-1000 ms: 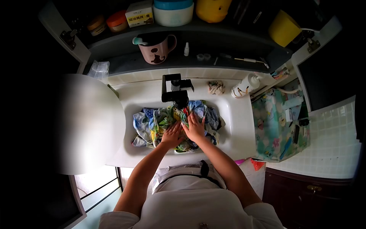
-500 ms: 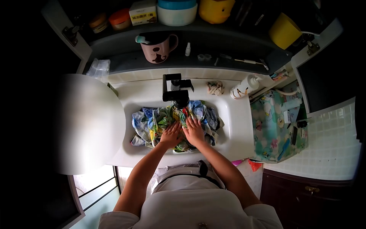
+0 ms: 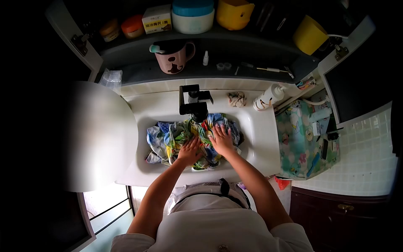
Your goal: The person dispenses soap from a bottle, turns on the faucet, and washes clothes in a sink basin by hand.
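Observation:
A crumpled heap of colourful patterned cloth (image 3: pixel 157 140) fills much of the white sink basin (image 3: pixel 248 147). My left hand (image 3: pixel 189 150) lies flat on the middle of the heap with its fingers extended. To its right, my right hand (image 3: pixel 221 140) presses on the cloth, fingers outstretched and slightly spread. Neither hand grasps a fold. Just beyond my hands the black faucet (image 3: pixel 198 111) reaches over the basin and hides part of the cloth.
A pump bottle (image 3: pixel 266 98) and a crumpled rag (image 3: pixel 237 99) stand on the sink's back rim. Above, an open cabinet shelf holds a pink mug (image 3: pixel 171 61), a small white bottle (image 3: pixel 205 58) and several jars. A patterned mat (image 3: pixel 294 143) with small items lies at right.
My right hand has slid a little to the right over the cloth, widening the gap between my hands. My left hand stays nearly in place. The view has shifted slightly.

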`<state>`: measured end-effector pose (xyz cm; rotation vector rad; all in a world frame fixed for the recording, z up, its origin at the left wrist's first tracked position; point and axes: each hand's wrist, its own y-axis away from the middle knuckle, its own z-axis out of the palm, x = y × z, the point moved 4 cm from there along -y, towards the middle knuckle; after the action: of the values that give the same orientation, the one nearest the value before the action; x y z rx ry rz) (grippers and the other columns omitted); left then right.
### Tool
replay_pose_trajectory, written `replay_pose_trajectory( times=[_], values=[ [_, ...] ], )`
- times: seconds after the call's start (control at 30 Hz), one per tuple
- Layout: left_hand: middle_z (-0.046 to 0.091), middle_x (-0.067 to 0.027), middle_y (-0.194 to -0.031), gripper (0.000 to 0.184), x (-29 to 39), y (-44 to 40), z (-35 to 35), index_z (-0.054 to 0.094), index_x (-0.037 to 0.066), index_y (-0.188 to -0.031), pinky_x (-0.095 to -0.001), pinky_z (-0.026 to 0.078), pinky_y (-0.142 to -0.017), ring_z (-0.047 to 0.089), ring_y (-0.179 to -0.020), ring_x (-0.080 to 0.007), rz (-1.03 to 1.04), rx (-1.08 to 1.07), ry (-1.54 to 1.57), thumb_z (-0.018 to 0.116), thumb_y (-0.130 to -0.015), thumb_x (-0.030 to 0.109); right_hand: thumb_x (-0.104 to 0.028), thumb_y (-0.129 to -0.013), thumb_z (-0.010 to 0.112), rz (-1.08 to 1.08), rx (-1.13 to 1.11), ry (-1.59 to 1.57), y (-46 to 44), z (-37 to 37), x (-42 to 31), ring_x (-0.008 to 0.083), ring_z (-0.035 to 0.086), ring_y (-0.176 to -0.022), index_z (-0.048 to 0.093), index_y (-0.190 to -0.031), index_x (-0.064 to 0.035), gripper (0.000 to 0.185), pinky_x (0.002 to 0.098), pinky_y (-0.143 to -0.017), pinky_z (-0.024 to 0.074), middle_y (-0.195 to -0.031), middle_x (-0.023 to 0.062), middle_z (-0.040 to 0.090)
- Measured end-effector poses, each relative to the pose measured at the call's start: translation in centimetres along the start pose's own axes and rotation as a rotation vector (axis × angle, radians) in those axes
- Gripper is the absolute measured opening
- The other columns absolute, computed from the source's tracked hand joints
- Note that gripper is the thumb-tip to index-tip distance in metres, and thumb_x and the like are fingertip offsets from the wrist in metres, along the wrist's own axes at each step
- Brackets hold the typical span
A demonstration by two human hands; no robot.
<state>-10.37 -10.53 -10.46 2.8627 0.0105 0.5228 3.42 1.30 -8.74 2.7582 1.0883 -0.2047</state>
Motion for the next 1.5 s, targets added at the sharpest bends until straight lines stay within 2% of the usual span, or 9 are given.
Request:
replay_pose_trajectory(
  times=[0.1, 0.3, 0.43, 0.6, 0.83, 0.97, 1.17, 1.3, 1.5],
  values=[
    [0.014, -0.0099, -0.153, 0.075, -0.1, -0.1, 0.2, 0.022, 0.006, -0.145, -0.0365, 0.012, -0.114, 0.015, -0.141, -0.0231, 0.008, 0.004, -0.005, 0.046, -0.088, 0.047, -0.045, -0.096, 0.031, -0.060, -0.030, -0.064, 0.9, 1.2, -2.7, 0.0261, 0.017, -0.141, 0.025, -0.144, -0.0062, 0.062, 0.0473, -0.113, 0.0101, -0.150, 0.0111, 0.024],
    [0.015, -0.0094, -0.153, 0.076, -0.2, 0.0, 0.2, 0.023, 0.006, -0.145, -0.0358, 0.013, -0.114, 0.016, -0.141, -0.0218, 0.002, 0.025, 0.009, 0.048, -0.087, 0.047, -0.038, -0.097, 0.037, -0.174, 0.024, 0.019, 4.4, 0.9, -1.5, 0.0222, 0.028, -0.137, 0.026, -0.144, -0.0072, 0.058, 0.0516, -0.112, 0.0098, -0.150, 0.0087, 0.027],
    [0.017, -0.0096, -0.153, 0.075, 0.0, 0.1, 0.2, 0.024, 0.006, -0.145, -0.0358, 0.013, -0.114, 0.018, -0.141, -0.0218, 0.005, 0.059, 0.018, 0.048, -0.086, 0.047, -0.037, -0.097, 0.036, -0.091, -0.046, 0.045, 3.1, 0.4, -1.3, 0.0198, 0.028, -0.137, 0.025, -0.145, -0.0076, 0.057, 0.0523, -0.112, 0.0092, -0.151, 0.0064, 0.023],
    [0.015, -0.0103, -0.153, 0.073, 0.0, -0.1, 0.1, 0.020, 0.005, -0.145, -0.0359, 0.011, -0.114, 0.014, -0.142, -0.0219, 0.001, -0.011, -0.022, 0.044, -0.089, 0.045, -0.042, -0.094, 0.039, 0.020, 0.124, -0.079, 2.8, 2.3, -4.0, 0.0311, 0.018, -0.140, 0.021, -0.145, -0.0056, 0.065, 0.0522, -0.112, 0.0060, -0.151, 0.0152, 0.020],
    [0.017, -0.0102, -0.153, 0.073, -0.1, 0.0, 0.4, 0.025, 0.005, -0.144, -0.0360, 0.013, -0.114, 0.017, -0.141, -0.0227, 0.010, 0.053, 0.010, 0.045, -0.088, 0.048, -0.039, -0.094, 0.041, -0.067, 0.087, 0.008, 4.4, 1.6, -2.5, 0.0244, 0.016, -0.141, 0.019, -0.145, -0.0011, 0.067, 0.0527, -0.112, 0.0039, -0.152, 0.0142, 0.018],
    [0.016, -0.0097, -0.153, 0.073, -0.1, 0.1, 0.2, 0.025, 0.006, -0.144, -0.0360, 0.012, -0.114, 0.017, -0.141, -0.0225, 0.001, 0.036, 0.012, 0.044, -0.089, 0.049, -0.042, -0.095, 0.035, 0.112, 0.184, 0.104, 0.7, 0.4, 0.7, 0.0270, 0.015, -0.141, 0.019, -0.144, 0.0020, 0.068, 0.0516, -0.113, 0.0042, -0.151, 0.0171, 0.019],
    [0.016, -0.0091, -0.153, 0.073, -0.3, -0.1, 0.7, 0.024, 0.007, -0.145, -0.0361, 0.012, -0.114, 0.016, -0.141, -0.0221, -0.001, 0.029, -0.029, 0.044, -0.089, 0.049, -0.046, -0.095, 0.034, 0.080, -0.063, 0.008, -0.7, 0.9, -2.0, 0.0300, 0.016, -0.140, 0.022, -0.142, 0.0055, 0.071, 0.0459, -0.114, 0.0062, -0.149, 0.0213, 0.022],
    [0.016, -0.0096, -0.153, 0.073, -0.2, 0.0, 0.5, 0.024, 0.006, -0.145, -0.0363, 0.012, -0.114, 0.017, -0.141, -0.0224, 0.008, 0.043, -0.015, 0.044, -0.089, 0.049, -0.046, -0.094, 0.035, -0.059, 0.108, -0.142, 3.9, 1.7, -3.7, 0.0283, 0.016, -0.141, 0.022, -0.143, 0.0027, 0.070, 0.0466, -0.114, 0.0064, -0.150, 0.0177, 0.019],
    [0.017, -0.0100, -0.153, 0.075, -0.2, -0.1, 0.5, 0.025, 0.005, -0.144, -0.0364, 0.013, -0.114, 0.017, -0.141, -0.0229, 0.008, 0.044, 0.015, 0.045, -0.088, 0.049, -0.042, -0.093, 0.040, -0.089, 0.183, 0.200, 3.1, 0.7, -0.1, 0.0220, 0.012, -0.142, 0.024, -0.143, -0.0013, 0.067, 0.0535, -0.112, 0.0064, -0.152, 0.0103, 0.020]
  ],
)
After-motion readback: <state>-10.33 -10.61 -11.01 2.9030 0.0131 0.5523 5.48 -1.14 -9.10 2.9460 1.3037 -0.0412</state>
